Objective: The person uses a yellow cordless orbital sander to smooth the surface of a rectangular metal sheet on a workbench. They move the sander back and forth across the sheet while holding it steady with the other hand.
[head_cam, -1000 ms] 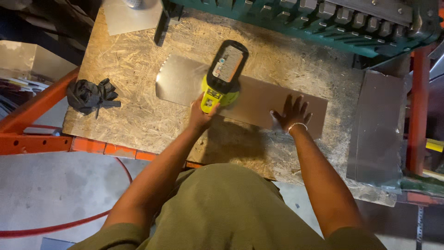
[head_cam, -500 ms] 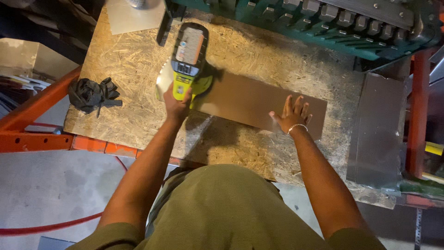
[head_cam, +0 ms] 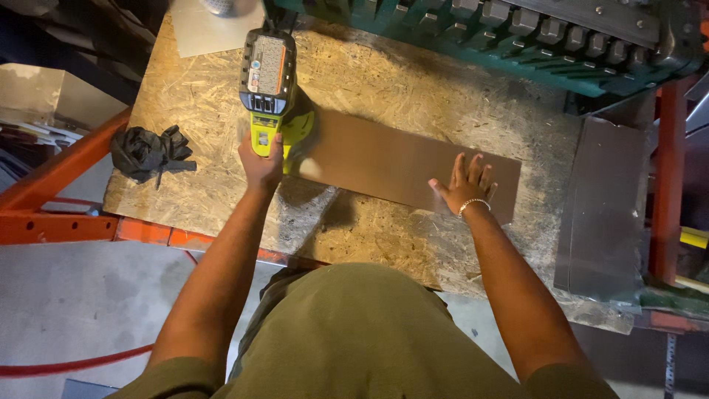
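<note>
My left hand (head_cam: 260, 161) grips a yellow-green cordless power tool (head_cam: 270, 81) with a black battery pack on top. The tool stands over the left end of a flat brown metal sheet (head_cam: 384, 159) that lies on a chipboard worktop (head_cam: 199, 133). My right hand (head_cam: 467, 186), with a bracelet at the wrist, rests flat with fingers spread on the right end of the sheet. The tool's working tip is hidden under its body.
A bundle of black gloves (head_cam: 146, 151) lies at the worktop's left. A second metal sheet (head_cam: 210, 28) lies at the top edge. A bent grey metal piece (head_cam: 602, 210) sits at the right. A green machine (head_cam: 517, 37) runs along the back. An orange frame (head_cam: 66, 222) borders the left.
My left hand has carried the power tool leftward along the sheet, from its middle to its left end. My right hand has stayed pressed on the sheet's right end.
</note>
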